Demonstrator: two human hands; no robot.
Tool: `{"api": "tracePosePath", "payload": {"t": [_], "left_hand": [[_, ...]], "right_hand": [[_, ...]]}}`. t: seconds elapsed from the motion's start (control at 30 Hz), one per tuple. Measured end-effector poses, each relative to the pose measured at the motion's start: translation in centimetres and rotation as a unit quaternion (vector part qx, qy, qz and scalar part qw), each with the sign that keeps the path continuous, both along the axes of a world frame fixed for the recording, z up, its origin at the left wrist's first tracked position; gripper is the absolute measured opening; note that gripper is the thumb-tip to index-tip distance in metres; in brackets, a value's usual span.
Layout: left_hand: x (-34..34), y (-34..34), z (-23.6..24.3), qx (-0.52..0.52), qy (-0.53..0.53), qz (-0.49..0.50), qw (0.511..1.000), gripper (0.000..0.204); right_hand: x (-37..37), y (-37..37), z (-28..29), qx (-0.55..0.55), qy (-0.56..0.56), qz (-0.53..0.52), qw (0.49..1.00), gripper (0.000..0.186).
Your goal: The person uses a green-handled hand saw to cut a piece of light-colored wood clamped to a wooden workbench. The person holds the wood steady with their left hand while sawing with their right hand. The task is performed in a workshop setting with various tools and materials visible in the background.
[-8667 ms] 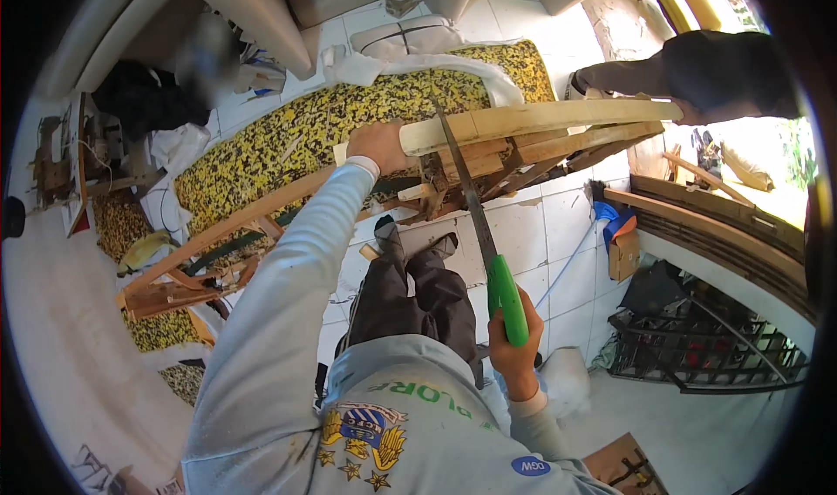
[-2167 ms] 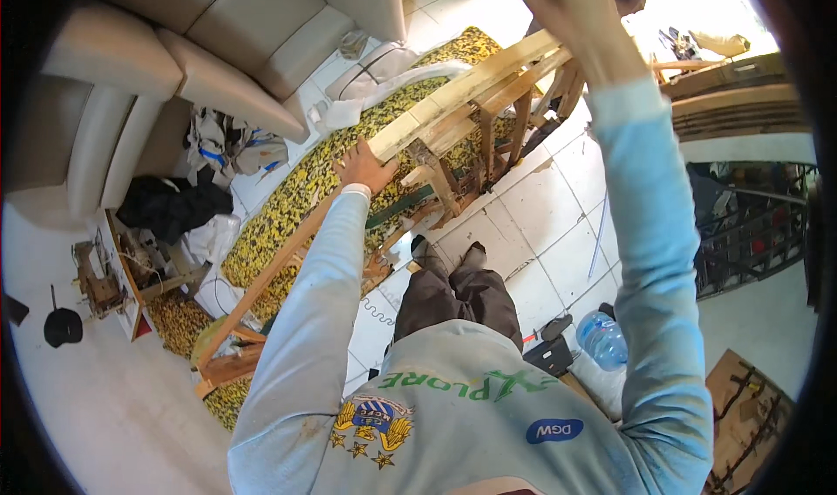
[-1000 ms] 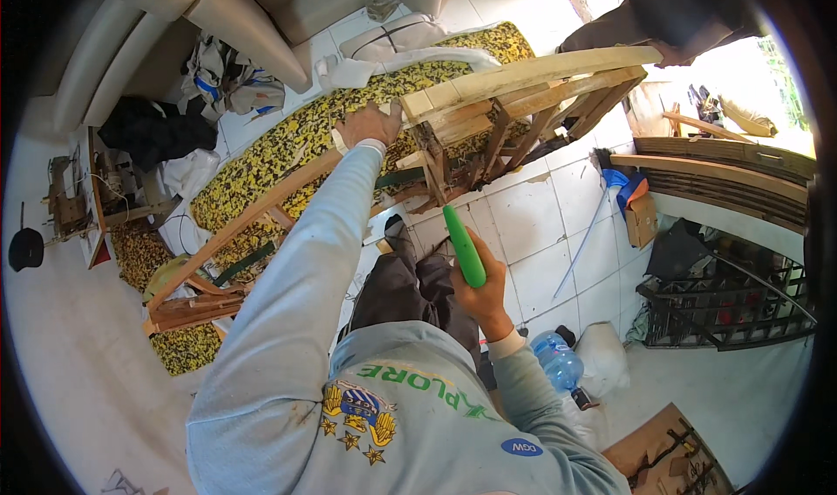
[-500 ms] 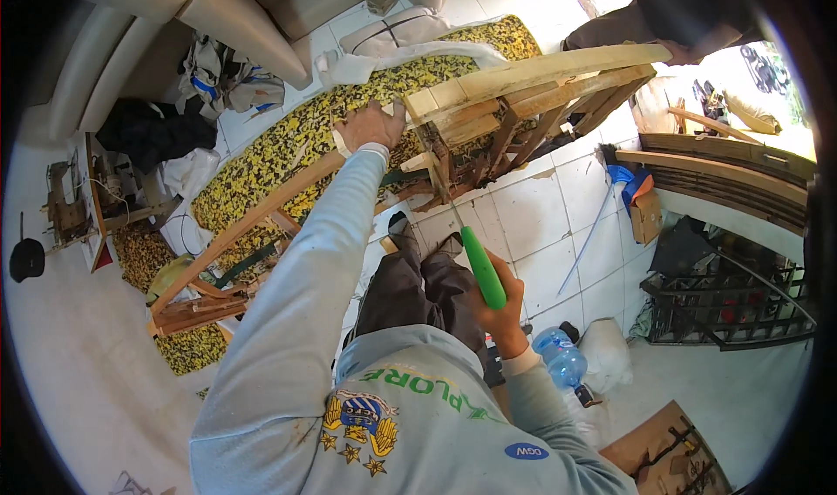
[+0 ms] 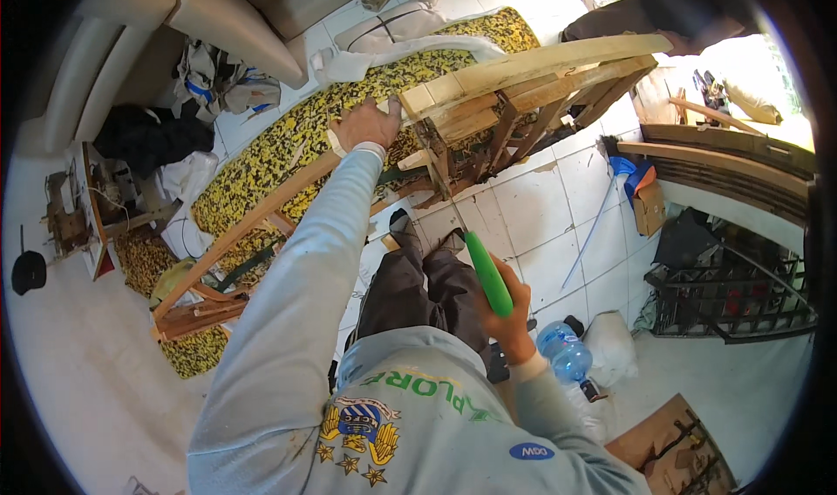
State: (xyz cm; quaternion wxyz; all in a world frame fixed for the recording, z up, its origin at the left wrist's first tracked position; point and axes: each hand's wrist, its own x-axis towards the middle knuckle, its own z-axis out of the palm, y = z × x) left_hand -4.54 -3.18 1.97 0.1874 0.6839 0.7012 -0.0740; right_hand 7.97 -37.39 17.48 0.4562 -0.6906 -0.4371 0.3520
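A long curved wooden frame runs across in front of me, with short cross-pieces on its underside. My left hand is laid over its rail, fingers bent over the timber, beside the end of a thick pale plank. In my right hand, the fingers are wrapped round the green handle of what looks like a handsaw. Its thin blade points up and left to the frame, meeting the wood near the plank's end. The blade's teeth are too small to make out.
Another person's hand is at the frame's right end. Below the frame lies yellow-and-black speckled foam. Beige sofa parts stand at the upper left. A blue water bottle and a dark metal rack are on the right.
My right hand and the green handle have drawn back slightly, down and to the right. My left hand keeps its place on the frame.
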Motion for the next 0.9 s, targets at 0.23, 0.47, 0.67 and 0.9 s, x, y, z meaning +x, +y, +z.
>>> {"api": "tracePosePath", "payload": {"t": [0.23, 0.47, 0.67, 0.9], "left_hand": [[2.0, -0.3, 0.5, -0.021, -0.007, -0.029, 0.999, 0.075], [-0.3, -0.2, -0.4, 0.015, -0.005, -0.005, 1.000, 0.075], [0.4, -0.6, -0.7, 0.026, 0.002, -0.013, 1.000, 0.075], [-0.7, -0.3, -0.4, 0.017, -0.018, 0.006, 1.000, 0.075]], "right_hand": [[0.0, 14.3, -8.1, 0.073, 0.010, -0.033, 0.997, 0.052], [-0.9, 1.4, -1.7, 0.016, -0.011, -0.002, 1.000, 0.061], [-1.8, 12.6, -6.4, 0.066, 0.012, -0.044, 0.997, 0.058], [-1.9, 6.7, -3.2, 0.016, -0.021, -0.010, 1.000, 0.057]]}}
